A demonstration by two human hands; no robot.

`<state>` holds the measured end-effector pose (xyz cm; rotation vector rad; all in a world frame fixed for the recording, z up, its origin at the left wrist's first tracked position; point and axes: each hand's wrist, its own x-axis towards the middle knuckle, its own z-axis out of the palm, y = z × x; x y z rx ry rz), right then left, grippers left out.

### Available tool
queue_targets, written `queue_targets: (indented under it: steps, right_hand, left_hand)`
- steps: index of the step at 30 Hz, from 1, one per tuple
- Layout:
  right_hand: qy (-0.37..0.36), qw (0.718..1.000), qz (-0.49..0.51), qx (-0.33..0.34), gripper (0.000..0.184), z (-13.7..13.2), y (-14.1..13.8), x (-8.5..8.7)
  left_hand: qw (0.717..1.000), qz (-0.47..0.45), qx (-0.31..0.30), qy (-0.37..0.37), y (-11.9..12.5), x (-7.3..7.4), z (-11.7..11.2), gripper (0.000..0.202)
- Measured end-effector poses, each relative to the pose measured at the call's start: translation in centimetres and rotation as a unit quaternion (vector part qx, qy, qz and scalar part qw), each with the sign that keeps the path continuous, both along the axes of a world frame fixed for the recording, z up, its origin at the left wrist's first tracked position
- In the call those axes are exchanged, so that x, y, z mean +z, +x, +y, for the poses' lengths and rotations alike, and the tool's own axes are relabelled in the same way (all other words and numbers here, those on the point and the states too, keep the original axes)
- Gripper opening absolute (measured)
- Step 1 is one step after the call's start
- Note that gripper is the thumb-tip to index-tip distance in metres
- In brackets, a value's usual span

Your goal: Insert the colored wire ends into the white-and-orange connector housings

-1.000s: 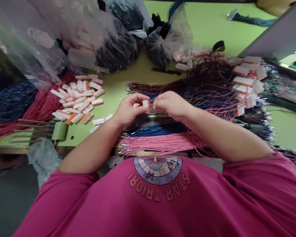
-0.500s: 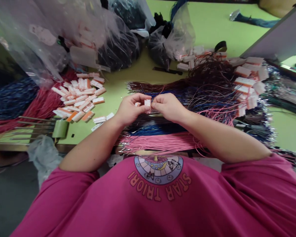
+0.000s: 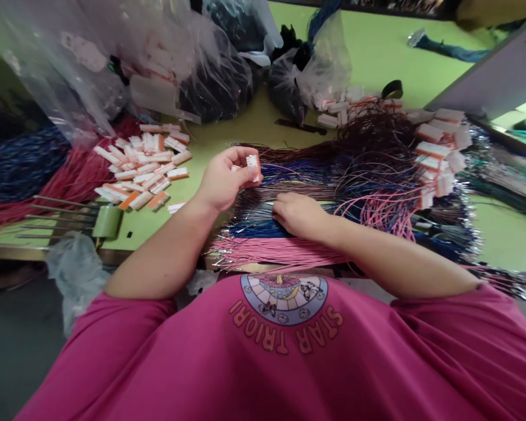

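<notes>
L hand (image 3: 221, 178): grip pinching white/orange conn. (image 3: 253, 168), at L end of dark-blue wires (image 3: 298, 171). R hand (image 3: 301, 215): fingers curled down on grey & blue wires (image 3: 256, 229); can't tell if grip pinches any. R forearm (image 3: 398, 257) hides R end of pink wires (image 3: 263, 251). Desk (image 3: 213, 135) crowded: loose conn. pile (image 3: 146, 164) L of L hand, green cylinder (image 3: 107, 222) near front edge, clear bags (image 3: 219, 85) behind, dark flat tool (image 3: 300, 126) btwn bags & wires, wired conn. heap (image 3: 433, 161) far R.
</notes>
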<state>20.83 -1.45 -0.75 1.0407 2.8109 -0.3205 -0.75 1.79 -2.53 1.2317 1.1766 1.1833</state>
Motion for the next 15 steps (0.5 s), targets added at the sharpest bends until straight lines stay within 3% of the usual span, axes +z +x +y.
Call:
queue_targets:
  steps: [3,10,15]
  right_hand:
    - [-0.023,1.000,0.017,-0.004,0.032,0.2,-0.1,-0.3]
    - [-0.094,0.992,0.013,-0.083,0.027,0.6,0.8,2.7]
    - [0.016,0.984,-0.127,-0.127,0.039,0.1,2.0,5.0]
  left_hand:
    - [1.000,-0.010,0.002,-0.002,0.0,0.1,0.0,0.034]
    - [1.000,-0.009,-0.023,-0.012,-0.2,0.4,0.0,0.033]
    - [0.999,-0.005,-0.037,-0.020,-0.2,0.5,-0.1,0.036]
